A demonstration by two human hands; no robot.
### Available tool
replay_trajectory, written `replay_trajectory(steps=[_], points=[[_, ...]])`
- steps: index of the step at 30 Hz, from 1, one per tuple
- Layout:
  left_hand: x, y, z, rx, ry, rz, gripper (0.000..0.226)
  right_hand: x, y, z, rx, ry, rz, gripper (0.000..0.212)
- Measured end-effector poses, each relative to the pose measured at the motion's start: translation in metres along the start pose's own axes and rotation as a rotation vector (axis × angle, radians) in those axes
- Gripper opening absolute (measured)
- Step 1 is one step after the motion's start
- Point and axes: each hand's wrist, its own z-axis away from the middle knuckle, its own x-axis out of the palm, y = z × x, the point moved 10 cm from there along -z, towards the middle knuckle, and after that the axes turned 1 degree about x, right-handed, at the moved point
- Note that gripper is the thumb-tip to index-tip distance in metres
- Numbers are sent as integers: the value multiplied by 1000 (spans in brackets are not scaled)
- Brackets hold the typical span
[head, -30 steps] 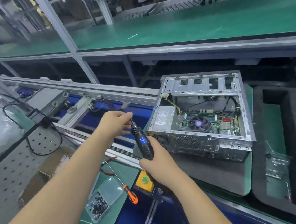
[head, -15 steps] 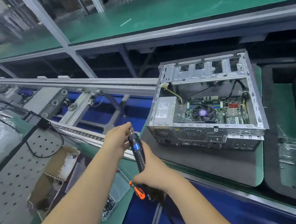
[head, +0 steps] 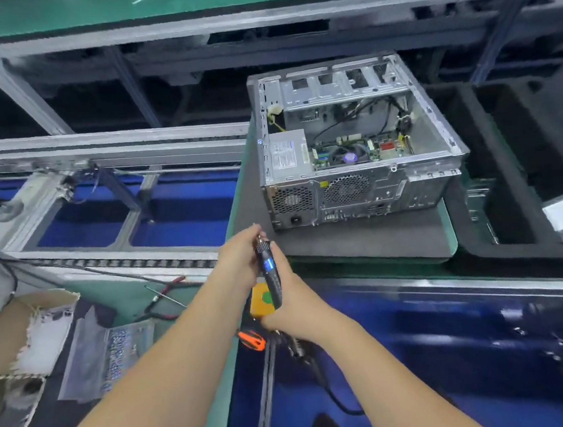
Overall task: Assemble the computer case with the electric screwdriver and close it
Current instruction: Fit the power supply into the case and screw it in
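Fingertips [head: 256, 231] of left hand [head: 239, 255] apparently pinching electric screwdriver [head: 269, 269] tip — right hand [head: 294, 306] around its body.

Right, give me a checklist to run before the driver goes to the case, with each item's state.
1. Driver held: right hand grips its lower body. Ok.
2. Tip loaded: left hand pinches at the tip; a screw or bit there is too small to see. Cannot tell.
3. Case open for access: side panel off, board exposed. Ok.
4. Case seated: it sits flat on the grey mat. Ok.
5. Cord free: it trails down from the right hand, and the rest is blurred. Cannot tell.
6. Side panel at hand for closing: not identifiable in view. Cannot tell.
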Motion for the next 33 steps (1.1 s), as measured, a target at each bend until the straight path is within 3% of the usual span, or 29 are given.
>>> replay_trajectory(steps=[7,14,22,33], points=[[25,-43,-7,-127,-118,123,13,-5,29,11,82,145,40,137],[25,-48,-13,-164,-101,140,7,-3,35,4,123,156,93,135],[30,-32,-19,-199,-77,-106,9,-7,35,-3,175,165,141,136],[29,-26,-20,-184,-28,-175,13,-7,35,-7,190,163,117,137]])
